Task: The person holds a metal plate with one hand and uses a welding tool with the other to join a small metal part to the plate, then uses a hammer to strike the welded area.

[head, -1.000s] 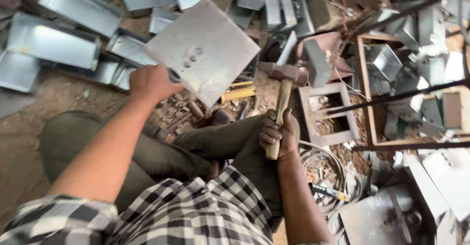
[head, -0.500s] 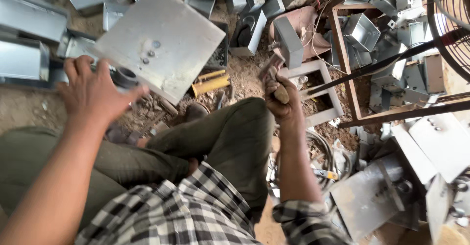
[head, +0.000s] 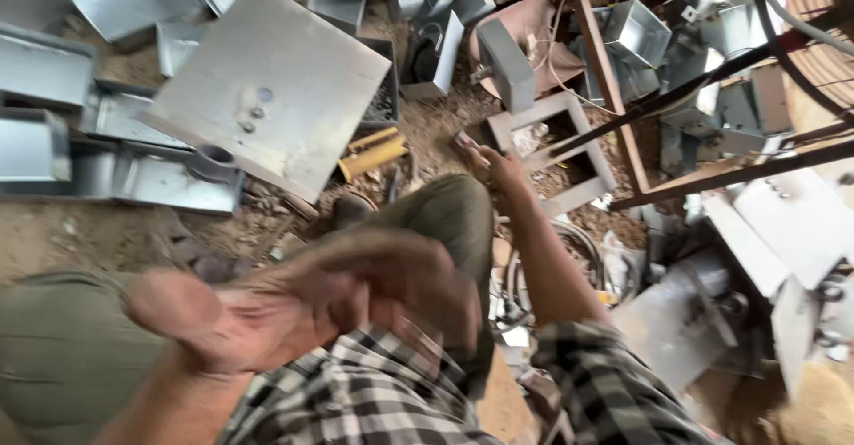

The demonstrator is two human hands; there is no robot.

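My left hand (head: 329,307) is a motion blur close to my chest, over my green trousers (head: 445,218); its fingers look apart and hold nothing. My right hand (head: 491,162) reaches forward past my knee, next to a grey rectangular metal frame (head: 583,173) on the ground. Its fingers are partly hidden, and I see no hammer in it. A square grey metal plate (head: 267,89) with small bolts lies tilted ahead on the left, over a short pipe stub (head: 213,158). Neither hand touches the plate.
A yellow-handled tool (head: 374,153) lies in the dirt by the plate. Folded sheet-metal boxes (head: 116,0) are heaped at the left and back. A rusty bar frame (head: 623,125) holding more boxes stands at the right, with flat metal pieces (head: 792,222) beyond it.
My left hand has let go of the square plate and swung back towards my chest. The plate now rests on the ground. My right hand, which held a hammer, has stretched forward.
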